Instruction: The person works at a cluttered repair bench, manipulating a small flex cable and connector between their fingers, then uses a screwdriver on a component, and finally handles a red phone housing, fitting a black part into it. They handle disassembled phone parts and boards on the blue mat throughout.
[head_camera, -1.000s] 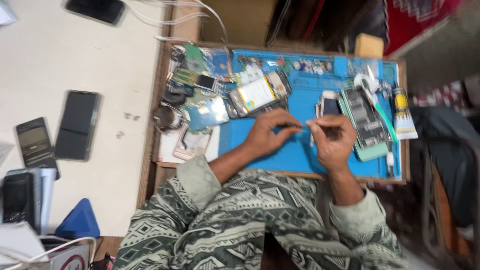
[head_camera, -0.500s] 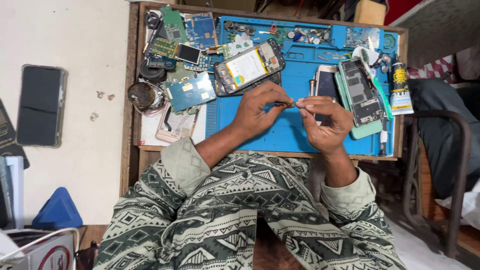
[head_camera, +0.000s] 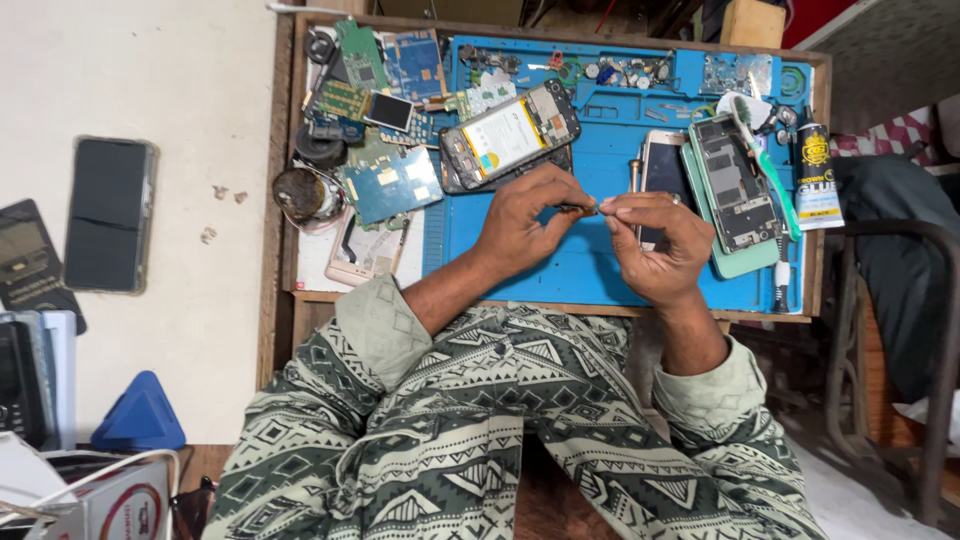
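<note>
both hands' fingers (head_camera: 585, 205) pinch tiny part (head_camera: 598, 208) | over blue mat (head_camera: 560, 262)

Bare left hand (head_camera: 525, 222) and bare right hand (head_camera: 655, 245), no gloves. Sleeves of plain pale sage green, rolled back into broad cuffs at the forearms. Lower garment in green and cream, covered with geometric bands of zigzags, triangles and diamonds.

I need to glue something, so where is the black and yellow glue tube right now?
In the head view, the black and yellow glue tube lies at the right edge of the blue work mat, beside the opened phone in a mint-green case.
</note>
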